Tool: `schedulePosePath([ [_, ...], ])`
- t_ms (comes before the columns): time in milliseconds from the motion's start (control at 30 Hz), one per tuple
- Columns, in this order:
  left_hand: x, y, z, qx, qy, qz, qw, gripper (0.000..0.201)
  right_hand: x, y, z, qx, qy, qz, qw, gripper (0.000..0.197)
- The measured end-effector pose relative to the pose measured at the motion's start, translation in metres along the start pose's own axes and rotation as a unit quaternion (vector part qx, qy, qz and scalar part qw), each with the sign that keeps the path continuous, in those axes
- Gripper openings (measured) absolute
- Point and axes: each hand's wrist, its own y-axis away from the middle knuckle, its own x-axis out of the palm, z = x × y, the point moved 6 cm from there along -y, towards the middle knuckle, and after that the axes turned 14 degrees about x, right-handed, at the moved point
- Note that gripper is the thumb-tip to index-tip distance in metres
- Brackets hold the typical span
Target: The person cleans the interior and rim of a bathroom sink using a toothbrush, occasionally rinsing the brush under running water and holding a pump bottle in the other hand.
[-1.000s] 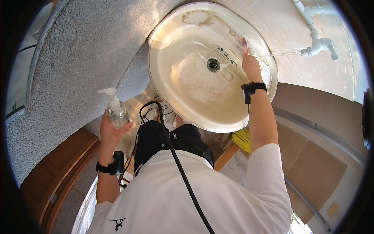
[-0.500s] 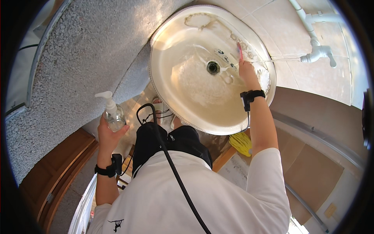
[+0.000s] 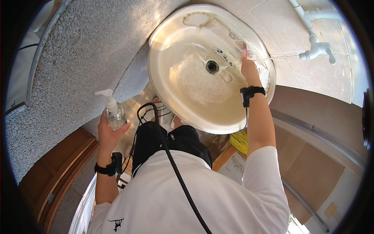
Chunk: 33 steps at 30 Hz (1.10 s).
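Beyond a black shirt emblem [image 3: 116, 224], the left hand [image 3: 108, 135] grips a bottle [image 3: 116, 119].

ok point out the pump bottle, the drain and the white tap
Pump bottle [image 3: 115, 117]: head view, on its clear body.
Drain [image 3: 212, 67]: head view, on its dark middle.
White tap [image 3: 317, 50]: head view, on its body.
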Motion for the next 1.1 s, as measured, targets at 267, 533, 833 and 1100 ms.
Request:
schedulePosePath([
  [267,-0.001,0.0,0.002,0.008,-0.013,-0.001,1.0,0.063,0.012,0.014,-0.061,0.114,-0.077,0.074,0.988,0.037],
  [533,-0.001,-0.002,-0.002,0.027,-0.025,0.002,0.999,0.063,0.0,0.031,-0.068,0.194,-0.17,0.082,0.963,0.049],
  [833,0.004,-0.002,-0.003,0.016,-0.012,0.013,1.0,0.065,0.007,0.017,-0.07,0.045,-0.028,0.064,0.997,0.048],
  [1100,0.007,0.003,0.0,0.003,-0.018,0.022,1.0,0.064,-0.022,0.036,-0.064,0.132,-0.179,0.067,0.973,0.044],
])
